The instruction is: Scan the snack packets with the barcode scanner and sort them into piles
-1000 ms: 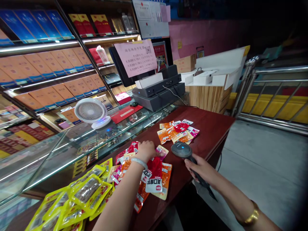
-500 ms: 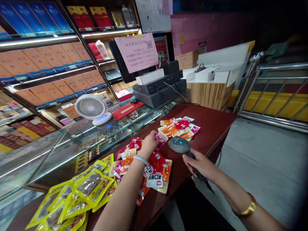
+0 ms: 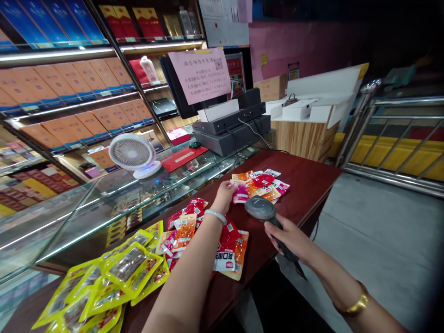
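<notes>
A pink snack packet (image 3: 240, 193) is pinched in my left hand (image 3: 225, 193), just left of the far pile of orange, red and white snack packets (image 3: 258, 182). My right hand (image 3: 286, 233) is wrapped round the handle of a grey barcode scanner (image 3: 261, 208), whose head is beside the pink packet. Nearer me, partly behind my left forearm, lies another pile of red, orange and white snack packets (image 3: 187, 231). Yellow snack packets (image 3: 128, 263) with clear windows are heaped at the lower left.
All the packets lie on a dark red tabletop (image 3: 305, 171). A glass display counter (image 3: 114, 203) runs along its left, carrying a white fan (image 3: 133, 155). Behind stand a monitor (image 3: 173, 88) and a dark cash drawer (image 3: 225, 136). A metal railing (image 3: 398, 162) is at the right.
My left hand has moved forward with the pink packet, away from the near pile and towards the far one. The scanner in my right hand has barely moved.
</notes>
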A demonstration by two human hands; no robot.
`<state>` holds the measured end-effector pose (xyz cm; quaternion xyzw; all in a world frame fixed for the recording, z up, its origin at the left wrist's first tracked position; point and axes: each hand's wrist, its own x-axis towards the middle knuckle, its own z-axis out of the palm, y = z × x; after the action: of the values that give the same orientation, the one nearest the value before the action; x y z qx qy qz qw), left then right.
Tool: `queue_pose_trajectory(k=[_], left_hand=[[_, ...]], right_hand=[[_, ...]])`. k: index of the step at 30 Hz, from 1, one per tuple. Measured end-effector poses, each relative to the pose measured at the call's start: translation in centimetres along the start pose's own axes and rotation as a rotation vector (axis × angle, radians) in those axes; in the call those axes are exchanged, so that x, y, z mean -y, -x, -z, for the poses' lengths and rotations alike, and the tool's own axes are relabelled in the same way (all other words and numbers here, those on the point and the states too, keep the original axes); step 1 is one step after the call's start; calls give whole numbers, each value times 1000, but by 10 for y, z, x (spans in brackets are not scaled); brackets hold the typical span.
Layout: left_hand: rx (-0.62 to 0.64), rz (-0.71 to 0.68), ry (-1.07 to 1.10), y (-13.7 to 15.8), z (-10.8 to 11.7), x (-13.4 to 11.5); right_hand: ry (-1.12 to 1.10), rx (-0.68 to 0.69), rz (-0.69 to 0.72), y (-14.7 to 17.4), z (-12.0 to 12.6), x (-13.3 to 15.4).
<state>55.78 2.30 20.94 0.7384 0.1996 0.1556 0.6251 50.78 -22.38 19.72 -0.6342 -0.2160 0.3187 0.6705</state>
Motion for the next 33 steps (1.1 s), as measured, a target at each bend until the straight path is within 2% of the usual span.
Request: queue_pose_trajectory(k=[2, 5, 7, 8, 10, 13, 15, 18, 20, 25, 28, 33], left_hand=[[-15, -50, -20, -3, -3, -2], [-44, -89, -472, 3, 6, 0], [15, -46, -727, 12, 14, 5], [60, -28, -774, 16, 17, 8], [131, -27, -746, 23, 21, 11], [118, -65, -716, 35, 25, 2], [122, -99, -826, 48, 31, -11], [238, -165, -1026, 79, 46, -30], [271, -172, -1119, 103, 55, -33], [209, -147, -1278, 142, 70, -13], [172, -173, -1292, 148, 72, -3], [54, -290, -1338, 152, 69, -3]], right_hand=[[-12, -3, 0, 1, 2, -3], [-2, 6, -6, 4, 5, -6], [14, 7, -4, 5, 5, -8], [21, 3, -1, 6, 6, -9], [35, 0, -5, 8, 6, -10], [53, 3, -24, 13, 7, -12], [65, -1, -29, 19, 9, -12], [75, -1, -36, 30, 14, -13], [74, 16, -46, 36, 15, -14], [93, 56, -77, 44, 10, -15], [131, 91, -61, 45, 4, -17], [169, 122, -43, 44, -1, -21]])
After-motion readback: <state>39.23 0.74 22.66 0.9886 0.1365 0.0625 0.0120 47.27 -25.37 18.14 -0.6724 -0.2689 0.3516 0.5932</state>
